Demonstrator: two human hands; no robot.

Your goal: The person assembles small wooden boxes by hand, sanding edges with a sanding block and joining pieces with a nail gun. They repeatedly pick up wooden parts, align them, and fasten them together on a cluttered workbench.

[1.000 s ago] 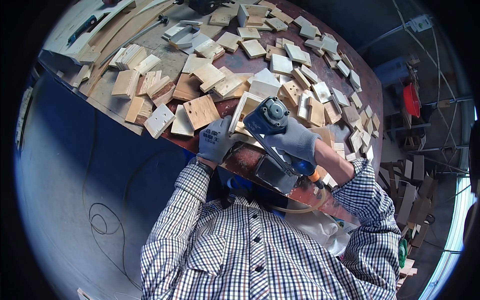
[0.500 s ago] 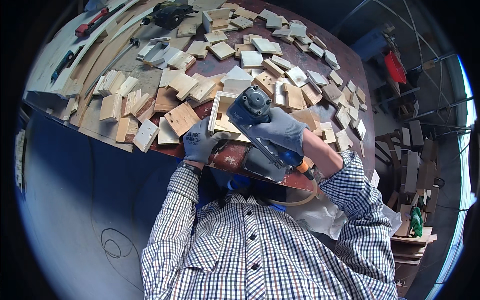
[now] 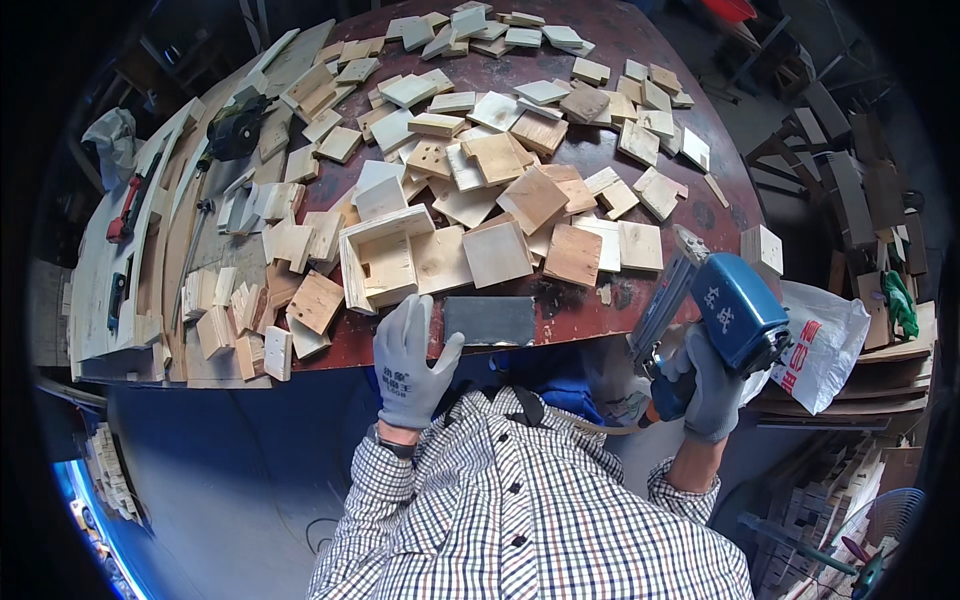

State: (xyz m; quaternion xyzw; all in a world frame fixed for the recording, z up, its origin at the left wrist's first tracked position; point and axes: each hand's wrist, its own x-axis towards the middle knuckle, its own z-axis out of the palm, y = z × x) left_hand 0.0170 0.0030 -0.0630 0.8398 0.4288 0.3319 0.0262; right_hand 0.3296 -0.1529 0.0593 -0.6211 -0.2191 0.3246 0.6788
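Observation:
My left hand (image 3: 410, 358), in a grey glove, rests with fingers apart at the table's near edge, holding nothing. It lies just below an open wooden box (image 3: 380, 258) and beside a dark grey flat plate (image 3: 490, 320). My right hand (image 3: 712, 392), also gloved, grips a blue nail gun (image 3: 712, 310) held off the table's near right edge, its nose pointing up toward the wood. Several square wooden pieces (image 3: 497, 252) lie around the box.
The dark red table (image 3: 590, 160) is covered with several small wooden boards. Long planks, a red clamp (image 3: 122, 215) and a black power tool (image 3: 235, 128) lie at the left. A white plastic bag (image 3: 822, 345) and stacked wood sit at the right.
The nail gun has swung from over the box to the right, off the table edge. My left hand has let go of the box and dropped to the near edge.

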